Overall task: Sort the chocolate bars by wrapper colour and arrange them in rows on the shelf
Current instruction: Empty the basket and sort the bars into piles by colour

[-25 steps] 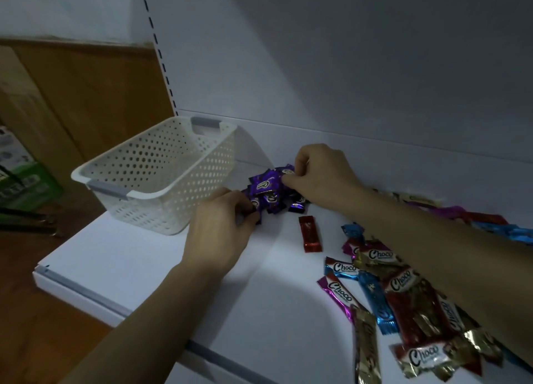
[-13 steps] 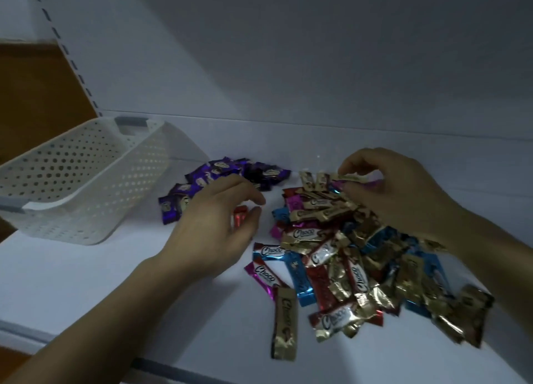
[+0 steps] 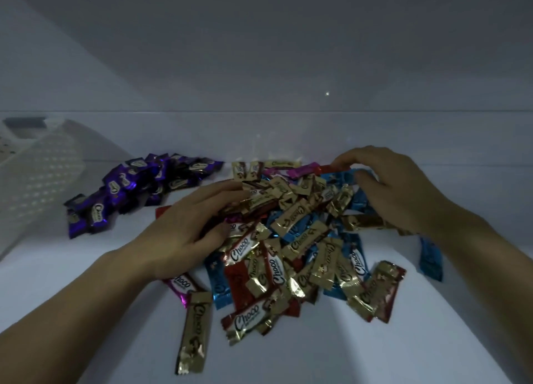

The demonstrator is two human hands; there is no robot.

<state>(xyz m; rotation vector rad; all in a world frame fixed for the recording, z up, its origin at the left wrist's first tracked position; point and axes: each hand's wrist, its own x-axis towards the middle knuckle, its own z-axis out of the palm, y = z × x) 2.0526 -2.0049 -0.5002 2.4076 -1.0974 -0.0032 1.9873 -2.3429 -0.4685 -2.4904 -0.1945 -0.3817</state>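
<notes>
Reaching into a mixed pile of chocolate bars on the white shelf, both hands on the heap.

The left hand lies flat, fingers straight, on the pile's left side, resting on gold and red wrappers and grasping nothing. The right hand is curled over the far right edge, its fingertips touching a red bar; I cannot tell whether it actually grips the bar. The pile mixes gold, blue, red and pink wrappers, overlapping in all directions. The purple bars sit gathered in their own loose cluster to the left, just beside a white perforated basket. One gold bar lies at the front edge of the heap, and one blue bar lies apart at the right.
</notes>
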